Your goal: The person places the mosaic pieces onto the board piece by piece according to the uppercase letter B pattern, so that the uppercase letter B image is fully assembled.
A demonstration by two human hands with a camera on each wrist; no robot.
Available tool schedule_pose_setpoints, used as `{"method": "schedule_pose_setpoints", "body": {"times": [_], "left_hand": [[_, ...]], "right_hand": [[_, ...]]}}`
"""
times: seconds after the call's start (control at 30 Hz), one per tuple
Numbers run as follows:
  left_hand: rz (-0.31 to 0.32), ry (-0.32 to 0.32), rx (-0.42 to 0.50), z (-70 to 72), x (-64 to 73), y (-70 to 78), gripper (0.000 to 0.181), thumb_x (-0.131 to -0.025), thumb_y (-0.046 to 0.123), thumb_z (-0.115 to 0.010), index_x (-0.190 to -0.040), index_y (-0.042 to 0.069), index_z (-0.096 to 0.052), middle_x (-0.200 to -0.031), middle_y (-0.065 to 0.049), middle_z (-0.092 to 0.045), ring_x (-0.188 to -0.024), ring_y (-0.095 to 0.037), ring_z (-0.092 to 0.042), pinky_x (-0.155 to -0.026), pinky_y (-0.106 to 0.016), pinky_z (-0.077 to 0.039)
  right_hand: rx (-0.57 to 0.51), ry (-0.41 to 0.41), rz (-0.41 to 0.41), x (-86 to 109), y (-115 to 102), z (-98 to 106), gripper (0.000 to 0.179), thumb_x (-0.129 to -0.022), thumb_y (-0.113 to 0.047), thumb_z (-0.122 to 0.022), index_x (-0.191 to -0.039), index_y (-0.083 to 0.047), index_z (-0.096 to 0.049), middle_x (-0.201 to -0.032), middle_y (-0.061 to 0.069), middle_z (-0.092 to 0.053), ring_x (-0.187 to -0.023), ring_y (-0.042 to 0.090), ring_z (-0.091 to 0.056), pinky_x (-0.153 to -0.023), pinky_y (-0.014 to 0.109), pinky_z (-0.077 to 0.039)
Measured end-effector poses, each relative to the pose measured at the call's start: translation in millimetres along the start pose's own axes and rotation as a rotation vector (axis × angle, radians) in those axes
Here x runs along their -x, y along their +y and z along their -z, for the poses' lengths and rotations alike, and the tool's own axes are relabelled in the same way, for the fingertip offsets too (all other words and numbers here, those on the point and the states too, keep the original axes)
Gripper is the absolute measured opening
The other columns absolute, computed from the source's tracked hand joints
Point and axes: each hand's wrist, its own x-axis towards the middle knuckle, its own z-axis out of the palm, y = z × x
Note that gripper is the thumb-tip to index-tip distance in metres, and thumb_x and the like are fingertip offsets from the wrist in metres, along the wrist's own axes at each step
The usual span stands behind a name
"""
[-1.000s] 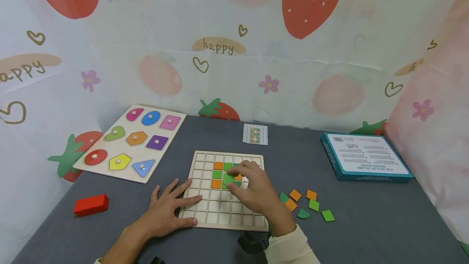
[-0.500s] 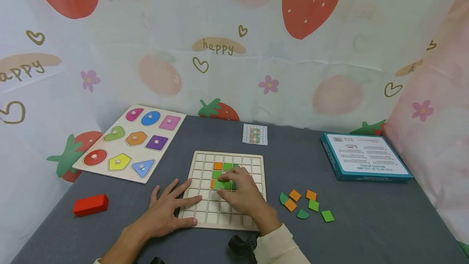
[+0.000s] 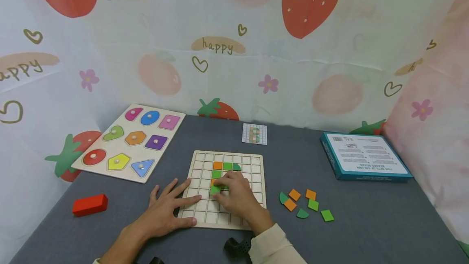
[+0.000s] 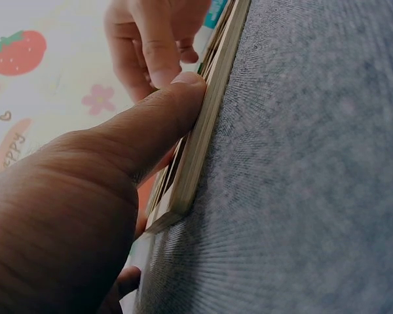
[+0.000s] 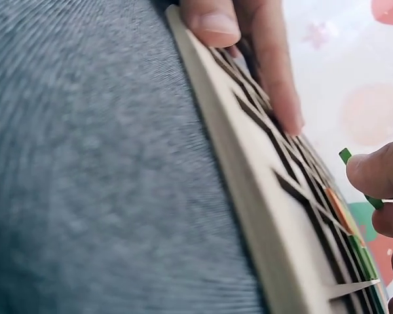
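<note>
A wooden grid board (image 3: 211, 217) lies on the grey table in the head view. My left hand (image 3: 169, 208) rests with spread fingers on its left edge; the left wrist view shows the thumb (image 4: 177, 98) on the rim. Thumb and fingers of my right hand (image 3: 236, 194) pinch a green square tile (image 3: 215, 190), held tilted just above the grid in the right wrist view. Set in the cells are an orange tile (image 3: 218, 165), green tiles (image 3: 227, 166) and a dark green quarter-round tile (image 3: 236, 167). Another orange tile (image 3: 212, 182) is partly hidden by the right hand.
Loose orange, green and dark green tiles (image 3: 313, 205) lie right of the board. Behind it is a small pattern card (image 3: 254, 133). A shape puzzle with knobs (image 3: 126, 144) and a red block (image 3: 89, 205) are at left, a teal box (image 3: 366, 158) at right.
My right hand has moved left and toward me across the board, carrying the green tile to just below the orange one. The left hand has stayed in place.
</note>
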Motion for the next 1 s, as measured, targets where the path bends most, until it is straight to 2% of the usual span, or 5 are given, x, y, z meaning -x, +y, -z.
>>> {"method": "schedule_pose_setpoints", "body": {"times": [0.3,0.47,0.77,1.0], "left_hand": [[-0.003,-0.002,0.0,0.1,-0.4,-0.4,0.063,-0.079,0.063,-0.067,-0.133,0.032,-0.061,-0.155,-0.007,-0.029,-0.139,-0.045,-0.017,-0.097,-0.073,0.002],[-0.001,-0.004,0.001,0.2,-0.3,-0.3,0.063,-0.079,0.063,-0.067,-0.133,0.031,-0.061,-0.155,-0.007,-0.03,-0.139,-0.045,-0.017,-0.097,-0.073,0.002],[0.004,-0.002,0.003,0.4,0.6,-0.1,0.062,-0.08,0.062,-0.067,-0.133,0.031,-0.062,-0.155,-0.008,-0.03,-0.139,-0.045,-0.016,-0.097,-0.073,0.002],[0.021,-0.018,0.011,1.7,-0.4,1.2,0.063,-0.079,0.064,-0.066,-0.133,0.032,-0.061,-0.155,-0.007,-0.029,-0.14,-0.045,-0.015,-0.097,-0.073,0.003]], "right_hand": [[0.092,-0.021,0.004,-0.1,-0.5,-4.4,0.023,-0.082,-0.023,-0.076,-0.105,-0.018,-0.075,-0.097,-0.006,-0.059,-0.094,0.017,-0.049,-0.08,0.044,-0.041],[0.109,-0.039,-0.024,0.3,-2.8,-1.7,0.027,-0.082,-0.025,-0.076,-0.108,-0.019,-0.075,-0.098,-0.006,-0.06,-0.094,0.017,-0.049,-0.081,0.043,-0.041],[0.03,-0.007,-0.016,3.4,-8.9,23.9,0.03,-0.083,-0.021,-0.076,-0.111,-0.012,-0.073,-0.098,0.001,-0.061,-0.089,0.018,-0.048,-0.078,0.043,-0.04],[0.004,0.04,0.013,10.4,-9.2,49.4,0.032,-0.083,-0.019,-0.078,-0.113,-0.012,-0.072,-0.102,0.002,-0.059,-0.093,0.02,-0.049,-0.079,0.046,-0.04]]}}
